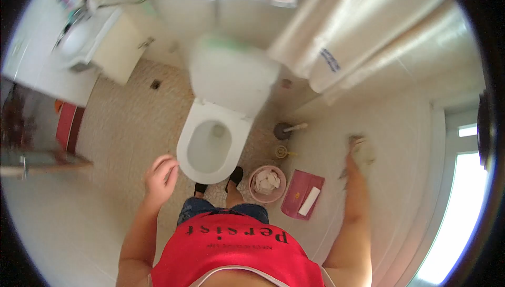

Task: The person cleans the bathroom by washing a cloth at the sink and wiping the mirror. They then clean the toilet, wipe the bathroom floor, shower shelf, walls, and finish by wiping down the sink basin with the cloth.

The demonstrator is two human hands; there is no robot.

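Note:
My left hand hangs in the air just left of the toilet bowl, its fingers curled loosely, and nothing shows in it. The toilet stands in front of me with its lid raised. Out to the right, my right hand is at the pale tiled wall, blurred by motion. A pale cloth-like thing lies against or under its fingers; the exact hold is hard to make out.
A pink bin with crumpled paper and a pink box with a white item are right of my legs. A toilet brush stands behind them. A curtain hangs upper right; a washbasin is upper left.

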